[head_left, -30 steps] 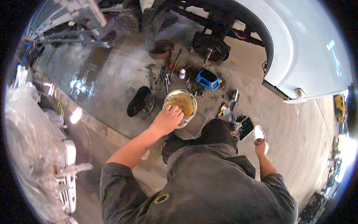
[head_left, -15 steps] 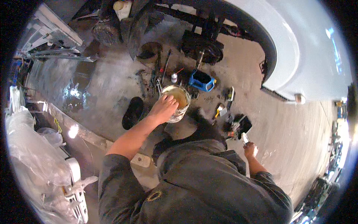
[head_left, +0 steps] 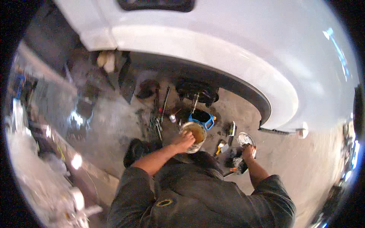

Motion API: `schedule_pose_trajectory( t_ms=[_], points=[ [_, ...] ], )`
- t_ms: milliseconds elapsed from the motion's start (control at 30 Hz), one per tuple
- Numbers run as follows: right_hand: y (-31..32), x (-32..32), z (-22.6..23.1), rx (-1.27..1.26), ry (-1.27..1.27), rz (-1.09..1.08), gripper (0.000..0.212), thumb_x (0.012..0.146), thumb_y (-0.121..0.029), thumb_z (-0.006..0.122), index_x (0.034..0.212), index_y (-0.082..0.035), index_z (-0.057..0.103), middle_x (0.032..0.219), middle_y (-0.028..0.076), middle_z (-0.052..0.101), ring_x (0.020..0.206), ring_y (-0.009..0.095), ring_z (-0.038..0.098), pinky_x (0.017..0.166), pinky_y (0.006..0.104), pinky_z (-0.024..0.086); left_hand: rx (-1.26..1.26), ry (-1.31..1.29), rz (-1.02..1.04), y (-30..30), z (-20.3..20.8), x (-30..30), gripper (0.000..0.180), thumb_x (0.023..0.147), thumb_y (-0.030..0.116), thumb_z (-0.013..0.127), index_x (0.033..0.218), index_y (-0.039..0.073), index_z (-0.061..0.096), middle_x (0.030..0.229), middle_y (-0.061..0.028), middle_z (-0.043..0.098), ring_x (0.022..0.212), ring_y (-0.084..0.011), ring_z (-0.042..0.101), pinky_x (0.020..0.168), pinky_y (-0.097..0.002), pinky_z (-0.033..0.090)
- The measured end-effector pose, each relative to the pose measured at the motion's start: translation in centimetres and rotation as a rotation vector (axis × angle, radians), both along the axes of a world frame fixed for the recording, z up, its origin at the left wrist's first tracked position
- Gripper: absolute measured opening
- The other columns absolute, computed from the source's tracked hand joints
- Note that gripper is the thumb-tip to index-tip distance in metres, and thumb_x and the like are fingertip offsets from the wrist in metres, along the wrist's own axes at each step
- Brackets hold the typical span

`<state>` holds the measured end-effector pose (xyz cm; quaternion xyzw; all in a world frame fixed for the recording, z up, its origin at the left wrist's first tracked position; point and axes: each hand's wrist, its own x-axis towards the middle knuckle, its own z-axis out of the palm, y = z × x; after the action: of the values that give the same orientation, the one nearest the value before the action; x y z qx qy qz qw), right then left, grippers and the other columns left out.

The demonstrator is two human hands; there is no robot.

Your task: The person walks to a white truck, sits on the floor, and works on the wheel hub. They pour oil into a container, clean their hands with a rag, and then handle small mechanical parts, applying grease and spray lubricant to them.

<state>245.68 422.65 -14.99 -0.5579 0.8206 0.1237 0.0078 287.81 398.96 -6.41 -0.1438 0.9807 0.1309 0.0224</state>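
Observation:
My left hand [head_left: 183,141] grips the near rim of a round tub [head_left: 202,133], its fingers curled over the edge. The tub has smeared pale walls and brownish-yellow stuff inside; it is tilted a little in front of my body. In my right hand [head_left: 248,151] is a round whitish lid [head_left: 245,139], streaked with dark smears, its face turned up. A blue jug with a cut-away dark opening [head_left: 210,123] stands on the floor just beyond the tub.
A white vehicle body [head_left: 228,49] hangs over the far side, its wheel arch above a dark hub part [head_left: 195,91]. Around me on the floor lie a small white bottle [head_left: 172,118], a yellow-handled tool [head_left: 219,147], a can [head_left: 232,128] and a dark tray [head_left: 239,166].
My view has moved in toward the vehicle, which now fills the upper part. The lid has turned from edge-on to face up. Both hands keep their hold.

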Motion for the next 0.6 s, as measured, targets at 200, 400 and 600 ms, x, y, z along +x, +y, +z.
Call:
schedule_pose_trajectory(
  t_ms=[200,400,600],
  points=[
    [-9.4,4.2,-5.0,-0.073,-0.153,-0.199,0.023,0.078,-0.022,0.061,0.098,-0.016,0.073,0.100,0.012,0.069,0.096,0.030,0.066,0.091,0.0458,0.046,0.144,-0.053,-0.123,-3.6,-12.7,-7.5,0.038,0.078,0.024,0.070,0.109,0.006,0.056,0.117,-0.0115,0.056,0.132,-0.0327,0.036,0.107,-0.0542,0.025],
    [-12.8,1.4,-14.7,-0.304,-0.193,-0.296,0.019,0.076,-0.016,0.065,0.091,-0.017,0.074,0.094,0.010,0.069,0.091,0.028,0.068,0.084,0.0461,0.045,0.037,-0.085,-0.247,-3.1,-26.6,-16.0,0.038,0.076,0.025,0.070,0.108,0.007,0.057,0.117,-0.0117,0.057,0.129,-0.0331,0.038,0.106,-0.0554,0.026],
    [-15.4,-4.3,-25.4,-0.126,-0.181,-0.238,0.021,0.087,-0.029,0.059,0.098,-0.019,0.074,0.103,0.010,0.071,0.094,0.029,0.069,0.086,0.0444,0.052,0.114,-0.007,-0.194,-1.6,-41.3,-20.9,0.036,0.084,0.021,0.064,0.111,0.000,0.057,0.122,-0.0175,0.058,0.128,-0.0363,0.041,0.110,-0.0527,0.027]
  ],
)
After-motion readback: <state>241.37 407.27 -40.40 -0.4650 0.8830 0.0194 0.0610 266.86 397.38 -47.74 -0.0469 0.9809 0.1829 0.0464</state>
